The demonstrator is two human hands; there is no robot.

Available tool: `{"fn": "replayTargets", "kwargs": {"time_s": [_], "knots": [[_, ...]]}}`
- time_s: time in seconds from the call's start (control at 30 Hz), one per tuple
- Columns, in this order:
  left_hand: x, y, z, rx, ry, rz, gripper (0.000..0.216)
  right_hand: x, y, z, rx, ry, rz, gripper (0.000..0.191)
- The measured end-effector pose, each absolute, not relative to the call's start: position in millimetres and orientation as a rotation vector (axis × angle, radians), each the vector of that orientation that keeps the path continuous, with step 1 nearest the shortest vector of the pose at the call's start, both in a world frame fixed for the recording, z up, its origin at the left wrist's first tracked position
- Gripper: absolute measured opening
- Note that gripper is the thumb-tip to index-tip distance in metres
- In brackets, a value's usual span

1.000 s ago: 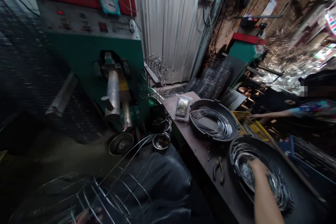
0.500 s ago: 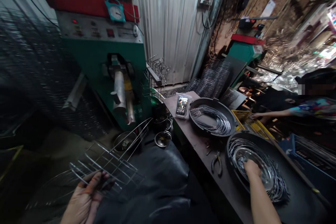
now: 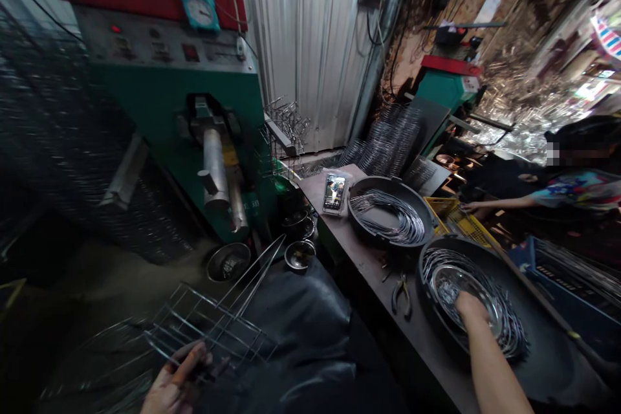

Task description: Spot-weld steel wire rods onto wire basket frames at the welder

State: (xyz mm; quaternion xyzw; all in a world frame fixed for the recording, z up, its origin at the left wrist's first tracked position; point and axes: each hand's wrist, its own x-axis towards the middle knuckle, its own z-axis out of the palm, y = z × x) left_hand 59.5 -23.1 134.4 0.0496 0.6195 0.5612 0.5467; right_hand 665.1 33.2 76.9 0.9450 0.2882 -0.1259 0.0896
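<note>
A wire rack of crossed metal rods lies tilted over my dark apron, and my left hand is closed on its near edge. On the right, my right hand reaches down into a shiny metal bowl that holds small metal pieces. Its fingertips are hidden among those pieces. The bowl rests on a coil of metal wires inside a round black pan. Beside this pan, a pair of pliers lies on the bench.
A green machine with a metal arm stands ahead on the left. Another black pan of wire hoops and a phone sit on the bench. Metal bowls stand on the floor. A person's arm reaches to a yellow crate.
My left hand and the wire rack have moved right and slightly down in the view. My right hand stays in the bowl. The whole view has shifted a little.
</note>
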Motion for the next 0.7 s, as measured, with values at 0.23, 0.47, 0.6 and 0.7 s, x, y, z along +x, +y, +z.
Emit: {"fn": "replayTargets", "kwargs": {"time_s": [0.23, 0.47, 0.6, 0.7], "knots": [[61, -27, 139, 0.108, 1.519, 1.228, 0.054, 662, 28, 87, 2.889, 0.757, -0.296, 0.034], [63, -11, 154, 0.183, 1.452, 1.337, 0.047, 562, 75, 142, 3.198, 1.735, -0.069, 0.04], [73, 0, 167, 0.191, 1.442, 1.444, 0.034, 431, 120, 158, 2.795, 2.708, -0.894, 0.037], [79, -1, 167, 0.194, 1.396, 1.487, 0.034, 337, 139, 155, 2.238, 2.929, -1.441, 0.03]]}}
